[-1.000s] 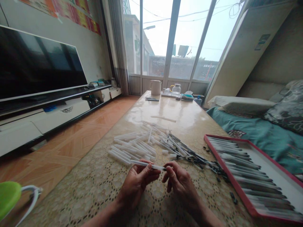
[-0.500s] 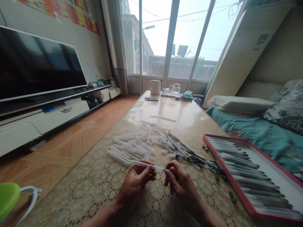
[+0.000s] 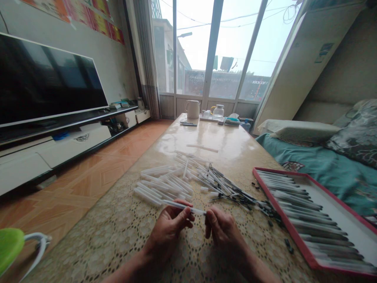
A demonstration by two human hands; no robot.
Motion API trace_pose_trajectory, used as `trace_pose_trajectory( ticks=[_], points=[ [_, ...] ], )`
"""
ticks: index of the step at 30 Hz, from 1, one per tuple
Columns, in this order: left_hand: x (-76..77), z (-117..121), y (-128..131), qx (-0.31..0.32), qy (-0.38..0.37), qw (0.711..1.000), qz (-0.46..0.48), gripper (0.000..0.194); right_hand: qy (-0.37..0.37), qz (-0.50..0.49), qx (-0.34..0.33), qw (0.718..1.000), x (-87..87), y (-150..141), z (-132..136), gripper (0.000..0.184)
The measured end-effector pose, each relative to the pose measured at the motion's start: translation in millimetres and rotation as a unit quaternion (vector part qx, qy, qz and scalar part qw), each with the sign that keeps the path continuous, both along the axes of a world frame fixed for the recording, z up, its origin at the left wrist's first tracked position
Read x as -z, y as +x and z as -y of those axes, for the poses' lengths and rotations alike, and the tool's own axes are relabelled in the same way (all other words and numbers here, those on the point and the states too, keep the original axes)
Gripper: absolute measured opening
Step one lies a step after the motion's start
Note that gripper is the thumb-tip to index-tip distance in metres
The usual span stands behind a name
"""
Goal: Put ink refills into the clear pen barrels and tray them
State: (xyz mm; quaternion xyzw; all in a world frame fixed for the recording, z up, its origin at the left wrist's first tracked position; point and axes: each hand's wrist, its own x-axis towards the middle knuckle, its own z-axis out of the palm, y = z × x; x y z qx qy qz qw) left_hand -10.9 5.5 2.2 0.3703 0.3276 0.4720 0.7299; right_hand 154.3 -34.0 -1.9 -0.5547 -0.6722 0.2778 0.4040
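Note:
A slim white pen (image 3: 198, 211) is held low over the near part of the table, lying almost level. My left hand (image 3: 167, 228) is closed around its barrel, thumb on top. At the pen's right end, my right hand (image 3: 225, 228) pinches the tip between thumb and fingers; any small part there is hidden. Just beyond my left hand lies a pile of translucent white pen barrels (image 3: 163, 182). Dark, thin pen refills (image 3: 225, 182) are heaped beyond my right hand. Small black plugs or caps (image 3: 273, 212) are scattered to the right of them.
A red-rimmed tray (image 3: 306, 253) on the right holds a row of pens (image 3: 319, 222). A beige kettle (image 3: 193, 109) and a glass jug (image 3: 218, 111) stand at the table's far end. A green stool-like object (image 3: 11, 249) is at the lower left.
My right hand has shifted slightly, its fingers now closer together on the pen's right end. My left hand and the pen have barely moved.

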Motion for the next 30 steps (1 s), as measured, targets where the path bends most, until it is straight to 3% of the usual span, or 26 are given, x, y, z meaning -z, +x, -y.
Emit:
trace_pose_trajectory(
  ticks=[4,9,15,20,30],
  points=[
    [0.2,-0.2,-0.1,0.002,-0.004,1.000,-0.003,0.017,-0.007,-0.010,0.015,1.000,-1.0,-0.1,0.8,0.037],
    [-0.3,-0.3,0.0,0.002,0.002,1.000,-0.008,0.020,-0.018,-0.010,-0.001,1.000,-1.9,0.4,0.9,0.044],
    [2.5,-1.9,0.2,-0.005,0.003,1.000,0.000,0.020,-0.021,-0.033,0.002,0.999,-0.7,-0.5,0.8,0.034],
    [1.0,-1.0,-0.1,0.007,0.006,1.000,-0.005,0.020,-0.031,-0.024,-0.010,0.999,-0.6,0.4,0.8,0.042],
    [0.5,-1.1,-0.3,0.010,0.007,1.000,-0.016,0.022,-0.037,-0.035,-0.009,0.999,0.7,-0.1,1.4,0.037]
  ],
)
